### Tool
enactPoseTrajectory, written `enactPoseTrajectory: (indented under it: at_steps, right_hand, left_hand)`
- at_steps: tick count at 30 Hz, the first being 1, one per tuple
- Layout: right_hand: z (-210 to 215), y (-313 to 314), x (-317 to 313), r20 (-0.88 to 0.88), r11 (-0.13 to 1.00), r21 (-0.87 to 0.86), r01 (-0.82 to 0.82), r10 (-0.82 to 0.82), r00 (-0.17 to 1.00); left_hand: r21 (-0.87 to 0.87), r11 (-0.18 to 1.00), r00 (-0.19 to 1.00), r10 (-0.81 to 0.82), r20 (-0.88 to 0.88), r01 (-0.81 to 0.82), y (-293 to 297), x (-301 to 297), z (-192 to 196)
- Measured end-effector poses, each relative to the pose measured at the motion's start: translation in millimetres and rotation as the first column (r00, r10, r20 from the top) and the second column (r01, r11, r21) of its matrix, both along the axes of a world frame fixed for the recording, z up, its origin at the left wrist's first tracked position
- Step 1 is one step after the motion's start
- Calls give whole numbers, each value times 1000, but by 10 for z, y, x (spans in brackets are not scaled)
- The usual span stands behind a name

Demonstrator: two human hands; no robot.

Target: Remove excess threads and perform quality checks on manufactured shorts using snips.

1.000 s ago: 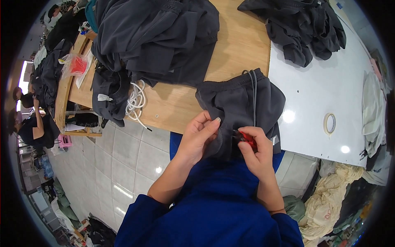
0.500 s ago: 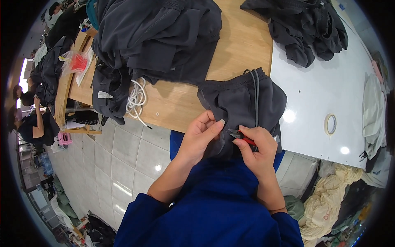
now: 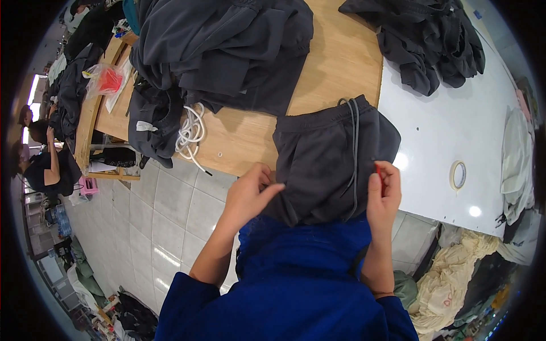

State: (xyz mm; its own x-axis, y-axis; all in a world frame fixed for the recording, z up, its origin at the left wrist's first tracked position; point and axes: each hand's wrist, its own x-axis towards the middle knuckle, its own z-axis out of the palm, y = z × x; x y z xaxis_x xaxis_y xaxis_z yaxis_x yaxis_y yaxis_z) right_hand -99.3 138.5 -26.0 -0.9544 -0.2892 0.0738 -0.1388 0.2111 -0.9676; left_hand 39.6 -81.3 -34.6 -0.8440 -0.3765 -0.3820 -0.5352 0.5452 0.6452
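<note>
Dark grey drawstring shorts point(image 3: 321, 165) hang over the near edge of the table, waistband away from me and grey cord trailing down the front. At their left edge, my left hand point(image 3: 247, 196) pinches the fabric, thumb on top and fingers partly hidden. My right hand point(image 3: 384, 193) is closed around small red-handled thread snips point(image 3: 379, 169) at the right edge of the shorts. Most of the snips is covered by my fingers.
A big heap of dark grey garments point(image 3: 227, 51) covers the wooden table's far left, with a coiled white cord point(image 3: 191, 133) beside it. More dark garments point(image 3: 435, 45) lie far right. A tape roll point(image 3: 457, 175) rests on the white tabletop point(image 3: 421, 153). People sit at far left.
My hands have moved apart, the left one leftward and the right one rightward with the snips. The shorts now lie spread flatter, with the front and cord more exposed.
</note>
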Motion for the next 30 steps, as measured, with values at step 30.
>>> enactPoseTrajectory:
  at_steps: [30]
  right_hand:
    - [-93, 253, -61, 95, 963, 258, -82, 60, 994]
  left_hand:
    - [-275, 945, 814, -15, -581, -178, -226, -1489, -48]
